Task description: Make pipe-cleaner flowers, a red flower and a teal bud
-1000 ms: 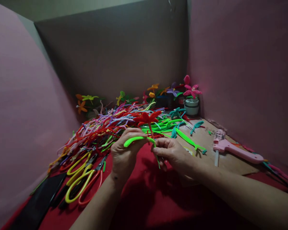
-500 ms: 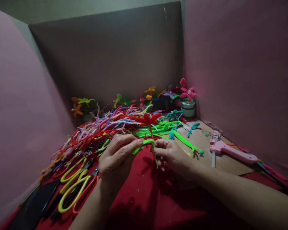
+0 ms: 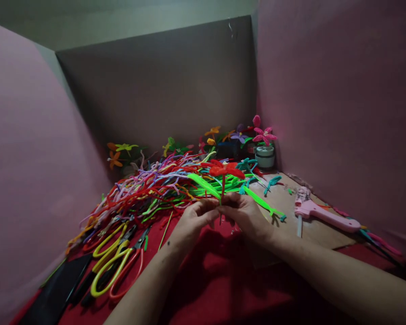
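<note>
A red pipe-cleaner flower [image 3: 226, 169] stands upright between my hands, its thin stem pinched in the fingers of my right hand [image 3: 248, 215]. Against that stem lies the base of a bright green pipe-cleaner leaf [image 3: 205, 184], which slants up and to the left. My left hand [image 3: 199, 220] is closed in a pinch where leaf and stem meet, its fingertips touching those of the right. The exact joint is hidden behind the fingers. Beyond the hands lies a large heap of coloured pipe cleaners [image 3: 155, 178].
Yellow-handled pliers [image 3: 110, 271] and red-handled scissors [image 3: 140, 266] lie at left beside a black flat object [image 3: 59, 289]. A pink glue gun [image 3: 325, 214] rests on a board [image 3: 311, 234] at right. Finished flowers and a pale green pot [image 3: 265, 156] stand at the back.
My left hand has moved right, to meet the right hand at the stem. The green leaf, bent across between the hands before, now points up and left beside the flower.
</note>
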The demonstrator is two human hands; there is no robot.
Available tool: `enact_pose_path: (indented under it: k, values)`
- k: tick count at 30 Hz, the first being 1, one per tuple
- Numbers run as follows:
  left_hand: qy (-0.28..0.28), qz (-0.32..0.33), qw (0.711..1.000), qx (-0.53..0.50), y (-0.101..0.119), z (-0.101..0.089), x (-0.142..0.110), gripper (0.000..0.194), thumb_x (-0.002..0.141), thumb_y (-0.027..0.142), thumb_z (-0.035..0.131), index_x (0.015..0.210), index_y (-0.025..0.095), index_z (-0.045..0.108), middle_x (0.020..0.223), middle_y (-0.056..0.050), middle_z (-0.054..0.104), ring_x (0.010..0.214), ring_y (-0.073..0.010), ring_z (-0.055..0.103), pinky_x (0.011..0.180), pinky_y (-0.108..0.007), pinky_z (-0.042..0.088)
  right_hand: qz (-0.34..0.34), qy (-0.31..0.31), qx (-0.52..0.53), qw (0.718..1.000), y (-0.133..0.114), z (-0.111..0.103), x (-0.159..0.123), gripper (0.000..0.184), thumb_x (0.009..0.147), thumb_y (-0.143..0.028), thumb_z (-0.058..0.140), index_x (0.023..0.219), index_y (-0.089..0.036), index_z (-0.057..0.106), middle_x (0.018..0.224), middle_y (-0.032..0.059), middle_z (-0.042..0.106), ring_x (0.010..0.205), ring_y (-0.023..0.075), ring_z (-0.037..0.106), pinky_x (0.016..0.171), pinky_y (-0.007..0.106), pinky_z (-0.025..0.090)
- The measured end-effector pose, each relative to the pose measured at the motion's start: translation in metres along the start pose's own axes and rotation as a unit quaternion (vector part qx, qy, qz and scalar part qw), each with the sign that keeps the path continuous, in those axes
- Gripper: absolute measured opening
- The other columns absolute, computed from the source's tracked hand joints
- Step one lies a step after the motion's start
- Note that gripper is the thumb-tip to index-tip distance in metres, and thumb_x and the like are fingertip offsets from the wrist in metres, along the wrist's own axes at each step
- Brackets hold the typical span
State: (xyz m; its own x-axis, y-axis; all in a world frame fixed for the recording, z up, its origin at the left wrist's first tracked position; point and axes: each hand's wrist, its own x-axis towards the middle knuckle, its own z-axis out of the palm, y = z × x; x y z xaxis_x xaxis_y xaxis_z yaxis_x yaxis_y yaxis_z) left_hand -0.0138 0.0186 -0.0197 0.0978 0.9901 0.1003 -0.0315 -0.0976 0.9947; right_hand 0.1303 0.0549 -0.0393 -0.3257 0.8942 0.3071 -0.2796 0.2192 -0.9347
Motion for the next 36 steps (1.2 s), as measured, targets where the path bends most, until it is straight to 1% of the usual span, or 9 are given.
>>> enact_pose_path:
  k: [3, 6, 8, 14, 19, 25, 31, 33, 36]
  values:
    - [-0.038, -0.012, 0.999, 0.034, 0.0, 0.006, -0.003, 0.02, 0.065, 0.018, 0.068, 0.084, 0.013, 0.064, 0.076, 0.0, 0.061, 0.067, -0.0099, 0.051, 0.063, -0.022, 0.04, -0.007, 0.023, 0.022, 0.999, -0.001, -0.001, 0.001, 0.023, 0.059, -0.029, 0.074, 0.059, -0.016, 0.056, 0.054, -0.0055, 0.051, 0.052, 0.0077, 0.044, 0.052, 0.022, 0.036]
    - [-0.017, -0.009, 0.996, 0.087, -0.002, 0.007, -0.002, 0.006, 0.064, 0.017, 0.064, 0.067, 0.012, 0.062, 0.063, 0.002, 0.056, 0.061, -0.0089, 0.046, 0.061, -0.022, 0.037, -0.007, 0.008, 0.012, 1.0, -0.002, -0.001, 0.001, 0.024, 0.057, -0.03, 0.075, 0.057, -0.016, 0.056, 0.055, -0.0054, 0.051, 0.055, 0.0088, 0.044, 0.055, 0.024, 0.037]
    - [0.0, 0.002, 0.994, 0.113, -0.003, 0.007, -0.001, 0.007, 0.064, 0.018, 0.062, 0.061, 0.012, 0.059, 0.059, 0.003, 0.053, 0.058, -0.0088, 0.044, 0.058, -0.022, 0.035, -0.007, -0.014, -0.004, 1.0, -0.003, -0.001, 0.001, 0.023, 0.058, -0.032, 0.075, 0.059, -0.016, 0.058, 0.055, -0.005, 0.051, 0.055, 0.0088, 0.044, 0.056, 0.024, 0.037]
    - [-0.011, 0.036, 0.986, 0.162, -0.006, 0.006, -0.002, 0.009, 0.07, 0.023, 0.057, 0.066, 0.014, 0.057, 0.063, 0.002, 0.052, 0.061, -0.0102, 0.044, 0.059, -0.022, 0.036, 0.026, 0.02, 0.02, 0.999, -0.008, -0.004, 0.001, 0.028, 0.065, -0.039, 0.07, 0.072, -0.013, 0.061, 0.054, -0.0045, 0.05, 0.046, 0.0063, 0.039, 0.045, 0.022, 0.03]
    - [0.007, 0.058, 0.975, 0.215, -0.007, 0.008, -0.003, 0.01, 0.069, 0.019, 0.054, 0.06, 0.016, 0.052, 0.058, 0.003, 0.047, 0.058, -0.0097, 0.041, 0.056, -0.022, 0.034, -0.017, 0.04, 0.024, 0.999, -0.006, -0.006, 0.003, 0.028, 0.064, -0.036, 0.071, 0.076, -0.015, 0.059, 0.057, -0.005, 0.051, 0.045, 0.0064, 0.04, 0.042, 0.021, 0.03]
    - [-0.012, 0.035, 0.973, 0.227, -0.007, 0.01, -0.003, 0.013, 0.069, 0.024, 0.058, 0.061, 0.015, 0.053, 0.057, 0.004, 0.045, 0.055, -0.0089, 0.039, 0.054, -0.022, 0.032, -0.018, 0.068, 0.003, 0.998, -0.004, -0.005, 0.004, 0.019, 0.069, -0.033, 0.064, 0.07, -0.015, 0.056, 0.054, -0.0045, 0.049, 0.046, 0.0078, 0.04, 0.042, 0.022, 0.03]
    - [0.049, 0.007, 0.978, 0.202, -0.002, 0.005, 0.01, 0.016, 0.067, 0.029, 0.061, 0.061, 0.014, 0.056, 0.05, 0.005, 0.047, 0.046, -0.0072, 0.038, 0.045, -0.02, 0.031, -0.053, 0.117, -0.107, 0.986, -0.001, -0.005, -0.002, 0.029, 0.083, -0.039, 0.049, 0.063, -0.018, 0.045, 0.055, -0.0048, 0.041, 0.051, 0.0087, 0.036, 0.048, 0.022, 0.03]
    - [0.055, 0.011, 0.981, 0.188, 0.004, 0.007, 0.02, 0.019, 0.065, 0.031, 0.062, 0.06, 0.014, 0.056, 0.047, 0.005, 0.047, 0.042, -0.0066, 0.038, 0.042, -0.02, 0.03, -0.088, 0.084, -0.146, 0.982, -0.003, -0.004, -0.009, 0.032, 0.086, -0.038, 0.045, 0.061, -0.018, 0.043, 0.056, -0.0044, 0.039, 0.053, 0.0089, 0.036, 0.051, 0.022, 0.031]
    - [0.053, 0.005, 0.979, 0.195, 0.015, 0.017, 0.041, 0.018, 0.062, 0.029, 0.065, 0.06, 0.014, 0.056, 0.044, 0.006, 0.048, 0.037, -0.0063, 0.039, 0.037, -0.019, 0.029, -0.162, -0.035, -0.198, 0.966, -0.006, 0.0, -0.021, 0.034, 0.088, -0.032, 0.04, 0.057, -0.018, 0.037, 0.053, -0.0048, 0.036, 0.05, 0.0078, 0.034, 0.049, 0.022, 0.028]
